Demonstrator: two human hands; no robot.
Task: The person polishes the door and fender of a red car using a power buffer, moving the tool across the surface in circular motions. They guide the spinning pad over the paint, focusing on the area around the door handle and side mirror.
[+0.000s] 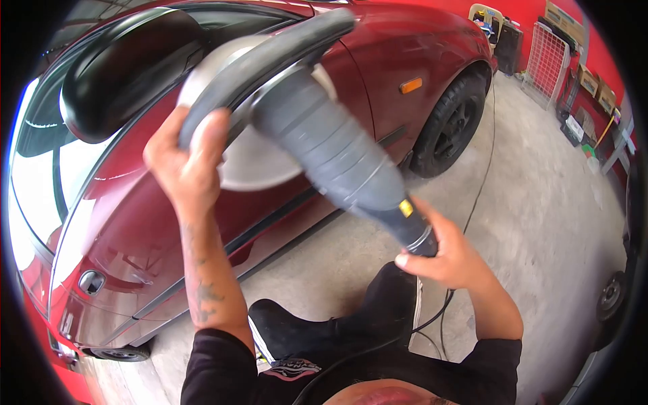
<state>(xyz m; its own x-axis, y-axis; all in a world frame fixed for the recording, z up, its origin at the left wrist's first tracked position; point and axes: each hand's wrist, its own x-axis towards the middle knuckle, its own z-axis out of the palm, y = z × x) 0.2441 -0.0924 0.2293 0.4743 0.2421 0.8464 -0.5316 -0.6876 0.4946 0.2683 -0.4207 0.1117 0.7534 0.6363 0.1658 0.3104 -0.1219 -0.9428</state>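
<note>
A grey and black power polisher (344,148) slants across the middle of the view, slightly blurred. My left hand (192,152) is wrapped round the lower end of its curved black front handle. The rear end of its body is in the grip of my right hand (442,250). A round pale pad (260,162) shows behind the handle, in front of the door of a dark red car (263,202). Whether the pad touches the car I cannot tell. A black cord (442,310) runs from the tool's rear down past my right hand.
The car's black side mirror (128,74) juts out at upper left. A front wheel (452,121) stands at upper right, with a cable (487,162) on the concrete floor (540,202) beside it. A white wire rack (545,61) and boxes line the red wall.
</note>
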